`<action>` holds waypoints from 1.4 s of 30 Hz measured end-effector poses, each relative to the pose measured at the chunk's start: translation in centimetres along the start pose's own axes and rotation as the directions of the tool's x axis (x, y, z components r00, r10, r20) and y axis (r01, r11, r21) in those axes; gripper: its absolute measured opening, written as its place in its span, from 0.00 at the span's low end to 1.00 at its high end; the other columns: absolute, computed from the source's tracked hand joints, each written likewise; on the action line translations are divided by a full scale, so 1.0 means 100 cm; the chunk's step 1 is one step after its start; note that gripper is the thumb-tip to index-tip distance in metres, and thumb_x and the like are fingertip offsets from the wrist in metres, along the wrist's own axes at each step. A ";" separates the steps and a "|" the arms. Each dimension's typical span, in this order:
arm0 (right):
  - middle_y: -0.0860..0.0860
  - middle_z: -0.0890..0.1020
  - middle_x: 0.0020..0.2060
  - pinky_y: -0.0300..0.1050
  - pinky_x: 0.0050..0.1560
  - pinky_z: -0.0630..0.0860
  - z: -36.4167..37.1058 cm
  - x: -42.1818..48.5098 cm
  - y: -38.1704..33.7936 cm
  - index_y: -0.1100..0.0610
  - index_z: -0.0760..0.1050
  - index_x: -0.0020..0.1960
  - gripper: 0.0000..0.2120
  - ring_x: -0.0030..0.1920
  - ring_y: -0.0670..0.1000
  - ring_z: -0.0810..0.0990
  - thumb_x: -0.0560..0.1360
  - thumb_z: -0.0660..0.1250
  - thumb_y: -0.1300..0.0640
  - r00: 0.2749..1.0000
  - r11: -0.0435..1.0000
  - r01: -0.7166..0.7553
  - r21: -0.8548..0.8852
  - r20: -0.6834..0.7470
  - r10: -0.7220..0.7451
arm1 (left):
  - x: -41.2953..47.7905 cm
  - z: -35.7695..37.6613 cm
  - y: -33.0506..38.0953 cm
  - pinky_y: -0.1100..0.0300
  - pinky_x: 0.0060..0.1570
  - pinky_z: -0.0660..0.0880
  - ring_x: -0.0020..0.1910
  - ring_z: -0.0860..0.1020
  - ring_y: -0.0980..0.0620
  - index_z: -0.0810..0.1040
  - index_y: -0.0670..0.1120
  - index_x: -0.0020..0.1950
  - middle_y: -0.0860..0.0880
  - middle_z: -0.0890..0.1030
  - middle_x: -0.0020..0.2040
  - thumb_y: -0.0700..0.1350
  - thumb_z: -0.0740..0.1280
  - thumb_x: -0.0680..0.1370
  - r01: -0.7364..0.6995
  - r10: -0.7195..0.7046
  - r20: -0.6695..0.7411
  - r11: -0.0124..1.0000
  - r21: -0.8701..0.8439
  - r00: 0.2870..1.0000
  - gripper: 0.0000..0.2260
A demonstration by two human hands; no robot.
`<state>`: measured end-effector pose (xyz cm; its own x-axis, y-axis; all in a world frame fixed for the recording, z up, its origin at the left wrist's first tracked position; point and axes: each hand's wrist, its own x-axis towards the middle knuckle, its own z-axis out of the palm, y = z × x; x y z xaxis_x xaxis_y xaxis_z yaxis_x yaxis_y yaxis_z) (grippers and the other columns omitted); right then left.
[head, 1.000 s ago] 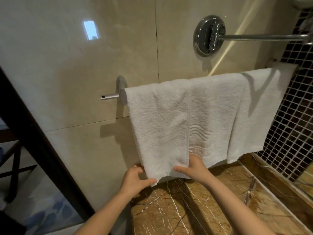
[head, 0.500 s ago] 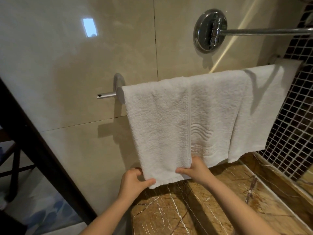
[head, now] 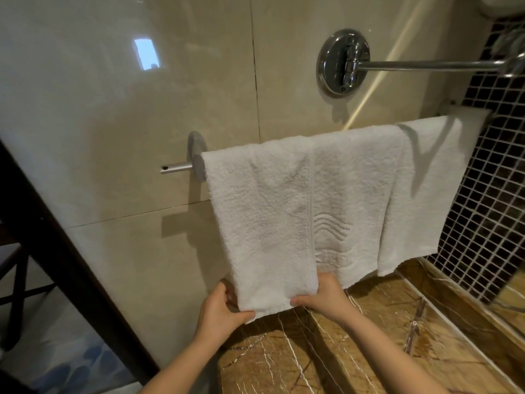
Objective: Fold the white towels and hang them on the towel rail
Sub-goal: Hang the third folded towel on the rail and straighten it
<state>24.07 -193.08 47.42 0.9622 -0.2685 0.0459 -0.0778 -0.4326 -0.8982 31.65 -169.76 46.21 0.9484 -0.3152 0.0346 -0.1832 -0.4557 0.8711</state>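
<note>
Both hands have shifted a little since a second ago, the right one now at the front towel's lower right corner rather than its middle edge. Left of the tiled wall a dark door frame (head: 56, 251) slants down; then the left hand (head: 221, 308) pinches the lower left corner of the front white towel (head: 264, 223) and the right hand (head: 324, 294) grips the opposite corner — this towel hangs from the towel rail (head: 176, 167), overlapping a second white towel (head: 352, 200) with woven waves and an unreadable mark. Further right hangs a third towel (head: 426, 194) — under a chrome wall arm (head: 426, 65), beside dark mosaic tiles (head: 488, 194), over the marble bench (head: 369, 336).
</note>
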 end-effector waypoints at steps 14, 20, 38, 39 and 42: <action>0.52 0.85 0.40 0.46 0.41 0.78 -0.019 0.022 -0.041 0.57 0.82 0.43 0.02 0.40 0.48 0.83 0.73 0.71 0.59 0.989 0.993 0.119 0.023 -0.090 -0.116 | 0.019 -0.038 0.050 0.60 0.36 0.78 0.36 0.81 0.56 0.80 0.42 0.39 0.52 0.83 0.35 0.43 0.76 0.70 -0.017 0.017 -0.006 0.998 -0.057 1.000 0.07; 0.47 0.85 0.44 0.35 0.39 0.78 0.006 0.000 -0.020 0.52 0.80 0.50 0.10 0.45 0.48 0.84 0.70 0.75 0.57 0.993 0.931 -0.075 0.357 -0.055 0.101 | 0.014 -0.040 0.048 0.63 0.36 0.75 0.39 0.81 0.53 0.79 0.43 0.41 0.50 0.83 0.40 0.40 0.77 0.68 0.018 -0.017 0.025 0.999 -0.045 1.000 0.08; 0.53 0.83 0.55 0.55 0.60 0.77 0.116 -0.020 -0.012 0.54 0.76 0.60 0.30 0.59 0.55 0.79 0.60 0.79 0.56 0.831 0.334 -0.497 0.801 0.329 0.447 | 0.011 -0.040 0.061 0.50 0.52 0.78 0.49 0.81 0.45 0.78 0.43 0.48 0.45 0.83 0.48 0.39 0.75 0.70 0.094 -0.083 0.131 0.993 -0.077 0.988 0.10; 0.53 0.83 0.55 0.54 0.59 0.77 0.118 -0.021 -0.013 0.54 0.76 0.60 0.28 0.58 0.54 0.79 0.61 0.79 0.55 0.835 0.343 -0.493 0.800 0.324 0.445 | 0.008 -0.041 0.063 0.52 0.52 0.78 0.50 0.81 0.46 0.78 0.43 0.51 0.46 0.82 0.49 0.39 0.75 0.70 0.074 -0.064 0.139 0.995 -0.071 0.988 0.12; 0.50 0.85 0.49 0.51 0.55 0.80 0.120 -0.025 -0.013 0.55 0.77 0.58 0.22 0.54 0.52 0.80 0.66 0.77 0.56 0.840 0.329 -0.470 0.819 0.301 0.451 | -0.004 -0.052 0.075 0.60 0.44 0.77 0.46 0.80 0.53 0.76 0.46 0.57 0.53 0.81 0.48 0.44 0.75 0.70 -0.098 0.098 0.058 0.995 -0.012 0.993 0.17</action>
<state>24.93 -181.54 43.18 0.8521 -0.1613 -0.4979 -0.2641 0.6888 -0.6751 31.28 -168.72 55.31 0.9091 -0.4065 0.0915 -0.2721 -0.4130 0.8691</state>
